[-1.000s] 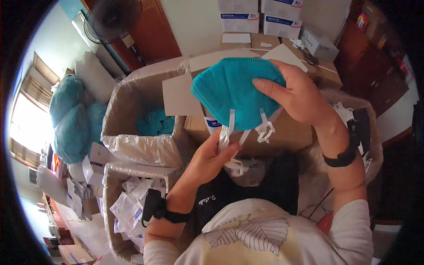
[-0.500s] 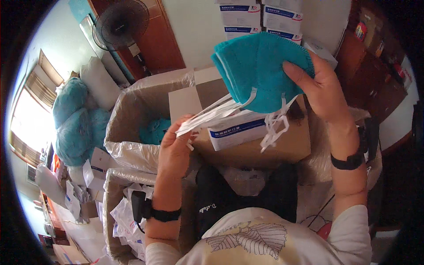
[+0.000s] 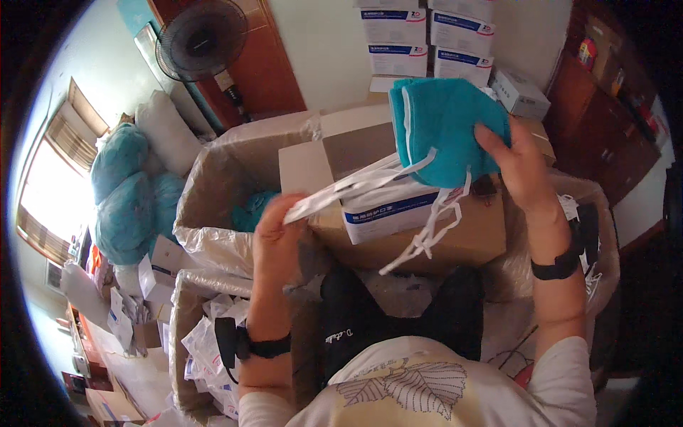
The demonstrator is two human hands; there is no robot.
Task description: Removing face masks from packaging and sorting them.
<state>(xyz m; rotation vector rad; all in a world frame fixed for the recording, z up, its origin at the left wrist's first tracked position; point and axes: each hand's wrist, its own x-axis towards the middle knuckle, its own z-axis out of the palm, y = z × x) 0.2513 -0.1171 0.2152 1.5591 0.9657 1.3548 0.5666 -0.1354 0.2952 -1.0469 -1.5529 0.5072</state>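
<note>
A folded stack of teal face masks [image 3: 445, 135] is raised over the boxes before me. My right hand [image 3: 519, 160] grips its right edge, thumb on the front face. White elastic straps [image 3: 348, 186] run from the masks' lower left side to my left hand [image 3: 276, 231], whose fingers are closed round their ends. More loose straps [image 3: 430, 235] dangle from the masks' lower right, free of both hands. Underneath, a white box with a blue band [image 3: 390, 217] rests at an opened brown cardboard box [image 3: 455, 249], partly hidden by the straps.
More teal masks [image 3: 249, 213] lie in a plastic-lined carton [image 3: 213, 242] at left. A nearer lined carton holds white packets [image 3: 210, 349]. White boxes [image 3: 462, 35] are stacked at the back, near a grey-white box [image 3: 521, 94]. Teal bags [image 3: 124, 213] and a fan [image 3: 201, 39] stand far left.
The mask stack has moved right and a little down in my right hand, and it is tilted differently. The straps stay in my left hand. The loose straps swing lower and to the left.
</note>
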